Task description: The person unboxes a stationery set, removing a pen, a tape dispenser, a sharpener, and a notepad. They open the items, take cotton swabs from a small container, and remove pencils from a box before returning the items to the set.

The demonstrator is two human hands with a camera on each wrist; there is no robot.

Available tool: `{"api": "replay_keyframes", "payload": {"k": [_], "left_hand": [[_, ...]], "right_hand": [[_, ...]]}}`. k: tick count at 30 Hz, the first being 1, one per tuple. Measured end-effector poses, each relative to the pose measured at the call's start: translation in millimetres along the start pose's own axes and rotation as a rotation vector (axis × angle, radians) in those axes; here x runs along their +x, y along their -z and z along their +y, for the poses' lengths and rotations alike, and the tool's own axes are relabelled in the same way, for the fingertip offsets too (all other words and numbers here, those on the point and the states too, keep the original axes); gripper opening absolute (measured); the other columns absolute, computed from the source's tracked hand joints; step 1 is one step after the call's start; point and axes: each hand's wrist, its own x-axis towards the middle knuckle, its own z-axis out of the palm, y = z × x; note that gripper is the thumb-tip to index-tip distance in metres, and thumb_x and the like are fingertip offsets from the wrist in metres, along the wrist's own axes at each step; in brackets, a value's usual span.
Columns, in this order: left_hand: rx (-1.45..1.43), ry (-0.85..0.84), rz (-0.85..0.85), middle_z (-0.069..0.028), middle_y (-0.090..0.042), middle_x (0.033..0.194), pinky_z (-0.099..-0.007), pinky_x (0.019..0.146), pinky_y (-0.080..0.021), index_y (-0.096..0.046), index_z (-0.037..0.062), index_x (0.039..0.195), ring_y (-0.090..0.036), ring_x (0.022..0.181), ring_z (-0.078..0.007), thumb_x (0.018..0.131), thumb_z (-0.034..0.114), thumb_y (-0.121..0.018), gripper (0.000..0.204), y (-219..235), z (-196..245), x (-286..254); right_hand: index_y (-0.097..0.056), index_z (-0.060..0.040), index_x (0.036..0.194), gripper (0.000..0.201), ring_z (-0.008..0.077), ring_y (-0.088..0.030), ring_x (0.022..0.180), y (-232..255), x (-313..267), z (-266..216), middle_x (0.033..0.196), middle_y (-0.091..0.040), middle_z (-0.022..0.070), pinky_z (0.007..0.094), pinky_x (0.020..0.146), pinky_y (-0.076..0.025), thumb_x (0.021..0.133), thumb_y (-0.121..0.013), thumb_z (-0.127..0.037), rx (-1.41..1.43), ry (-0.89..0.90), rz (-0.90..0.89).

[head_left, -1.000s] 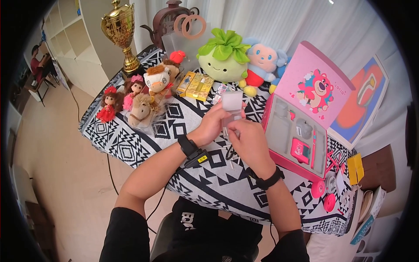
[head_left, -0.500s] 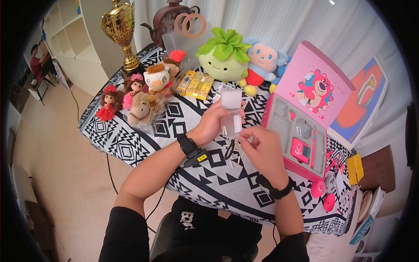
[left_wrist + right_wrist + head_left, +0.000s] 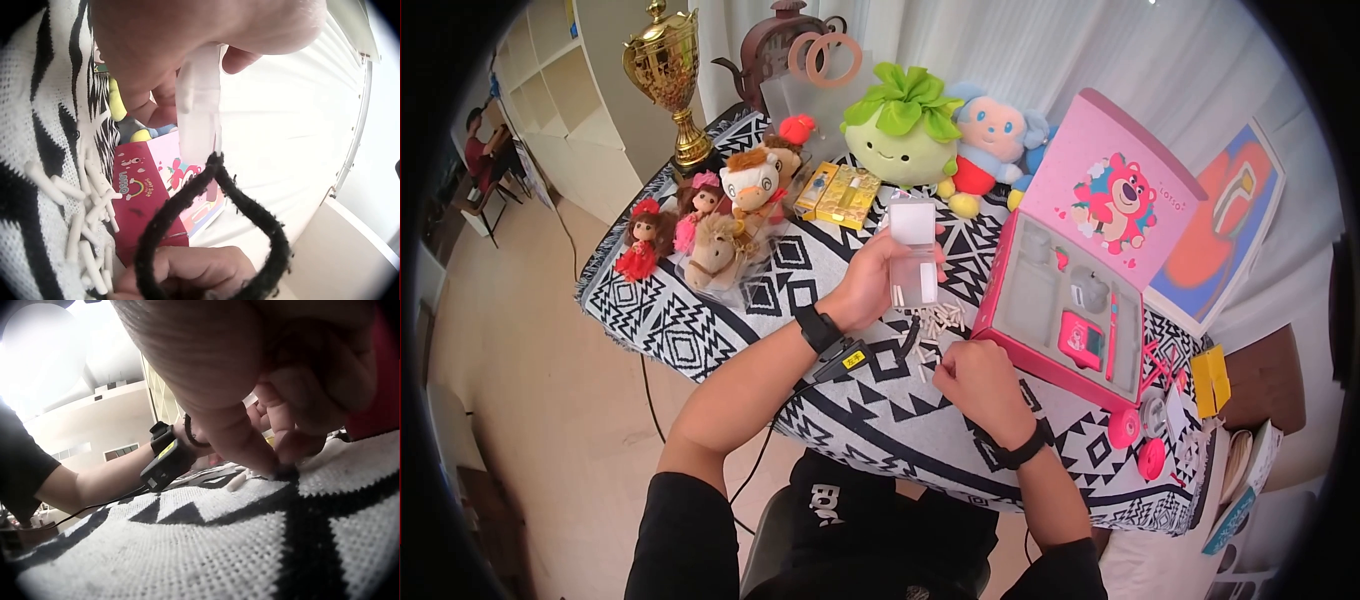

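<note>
My left hand [image 3: 862, 282] grips a small clear plastic box [image 3: 914, 284] with its lid raised; a few short white sticks lie inside along its left. In the left wrist view, the box [image 3: 199, 103] is edge-on between thumb and fingers. Below it, more loose short white sticks [image 3: 940, 318] lie scattered on the patterned cloth. My right hand [image 3: 985, 385] is lowered to the cloth at the near side of these sticks, fingers curled. From the right wrist, its fingertips [image 3: 281, 464] are right at the cloth beside one white stick [image 3: 237, 482]; I cannot tell whether they pinch one.
A pink gift box [image 3: 1065, 315] with raised lid stands right of the hands. Plush toys [image 3: 900, 140], a yellow box [image 3: 848, 197], dolls [image 3: 643, 240] and a gold trophy [image 3: 668, 90] line the far and left sides. Pink reels [image 3: 1124, 428] lie at the right.
My right hand has left the clear box and moved down toward the near edge of the loose sticks. The left hand keeps holding the box, which appears slightly further left in view.
</note>
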Motion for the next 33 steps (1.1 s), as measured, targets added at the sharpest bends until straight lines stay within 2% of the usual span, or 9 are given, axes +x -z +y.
{"api": "replay_keyframes", "payload": {"k": [6,8,12,17,20,27,29,33], "left_hand": [[0.026,-0.050,-0.017,-0.0137,-0.068,0.114,-0.0412,0.096,-0.055,-0.050,-0.0015,0.141,-0.070,0.104,-0.0274,0.092,0.022,-0.050,0.055,-1.0,-1.1,-0.5],[0.034,-0.057,-0.028,-0.0135,-0.068,0.114,-0.0410,0.097,-0.055,-0.050,-0.0016,0.141,-0.070,0.105,-0.0270,0.092,0.021,-0.050,0.054,-2.0,-3.7,0.0],[0.078,-0.082,-0.050,-0.0122,-0.068,0.116,-0.0390,0.101,-0.051,-0.050,-0.0020,0.141,-0.067,0.108,-0.0248,0.093,0.019,-0.048,0.053,-2.7,-5.7,-0.2],[0.106,-0.096,-0.084,-0.0110,-0.066,0.121,-0.0364,0.107,-0.045,-0.051,-0.0019,0.142,-0.061,0.117,-0.0212,0.094,0.017,-0.048,0.052,-5.1,-3.0,-2.2],[0.099,-0.093,-0.074,-0.0110,-0.066,0.121,-0.0366,0.108,-0.045,-0.051,-0.0018,0.143,-0.062,0.116,-0.0214,0.094,0.018,-0.049,0.052,-5.3,-3.9,-2.8],[0.109,-0.100,-0.072,-0.0110,-0.067,0.120,-0.0375,0.108,-0.045,-0.051,-0.0017,0.143,-0.062,0.116,-0.0218,0.095,0.018,-0.048,0.052,-4.9,-5.5,-1.6],[0.098,-0.112,-0.071,-0.0115,-0.067,0.119,-0.0384,0.106,-0.047,-0.051,-0.0016,0.143,-0.065,0.112,-0.0228,0.094,0.018,-0.048,0.052,-4.3,-5.4,-1.4],[0.046,-0.071,-0.051,-0.0121,-0.068,0.117,-0.0394,0.102,-0.051,-0.050,-0.0014,0.142,-0.067,0.109,-0.0241,0.093,0.018,-0.048,0.053,-4.2,-4.9,-1.0]], "right_hand": [[-0.070,0.0008,0.076,0.013,0.0341,-0.068,0.065,28.8,1.2,-8.9,0.069,-0.067,0.0175,0.0439,0.063,-0.053,0.080,-0.073,-0.011,0.247,-0.041,0.089],[-0.069,0.0007,0.081,0.013,0.0307,-0.067,0.063,35.2,12.6,-15.6,0.072,-0.068,0.0152,0.0409,0.060,-0.051,0.081,-0.074,-0.011,0.336,-0.003,0.230],[-0.068,-0.0005,0.082,0.013,0.0320,-0.067,0.066,32.5,40.2,-28.3,0.077,-0.068,0.0150,0.0416,0.060,-0.051,0.083,-0.073,-0.012,0.282,0.076,0.278],[-0.068,-0.0024,0.078,0.013,0.0356,-0.069,0.073,13.1,58.5,-32.3,0.080,-0.068,0.0157,0.0470,0.065,-0.055,0.085,-0.072,-0.012,-0.043,0.148,0.283],[-0.072,-0.0007,0.083,0.013,0.0370,-0.069,0.078,13.1,60.6,-34.9,0.081,-0.069,0.0170,0.0487,0.069,-0.053,0.085,-0.072,-0.013,-0.079,0.106,0.232],[-0.072,-0.0002,0.084,0.012,0.0351,-0.068,0.074,15.6,56.9,-34.0,0.080,-0.069,0.0163,0.0466,0.066,-0.052,0.085,-0.072,-0.012,-0.025,0.104,0.232],[-0.070,-0.0020,0.082,0.012,0.0347,-0.069,0.074,24.6,50.5,-34.4,0.081,-0.068,0.0149,0.0472,0.064,-0.053,0.087,-0.071,-0.013,0.070,0.077,0.305],[-0.069,-0.0016,0.082,0.013,0.0346,-0.067,0.071,40.5,29.4,-27.3,0.077,-0.067,0.0146,0.0471,0.064,-0.052,0.087,-0.071,-0.013,0.144,0.011,0.305]]}}
